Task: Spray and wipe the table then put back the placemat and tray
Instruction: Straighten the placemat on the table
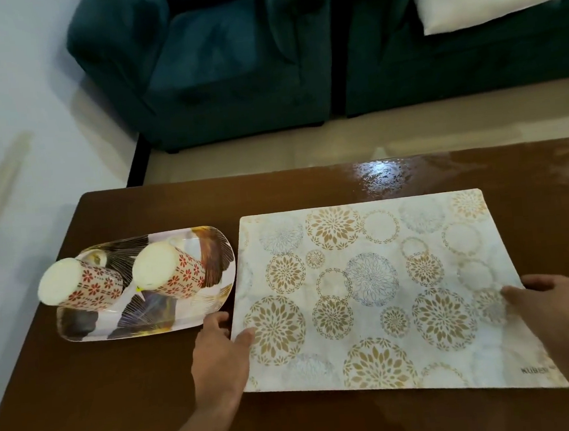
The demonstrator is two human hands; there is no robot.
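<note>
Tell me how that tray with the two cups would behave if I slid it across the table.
The tray looks glossy and the wooden table polished, so it would probably slide easily. The two cups stand loose and look tall for their bases, so a jerk might tip them. They look ceramic, so likely breakable.

Bare table (129, 418) left-front & along far edge: room to pass. Tray (211, 304) w/ two cups (86, 284) blocking left-centre. Narrow gap btwn tray & placemat (369, 294), filled at its near end by left hand (219, 355). Sofa (215, 66) well beyond far edge.
</note>
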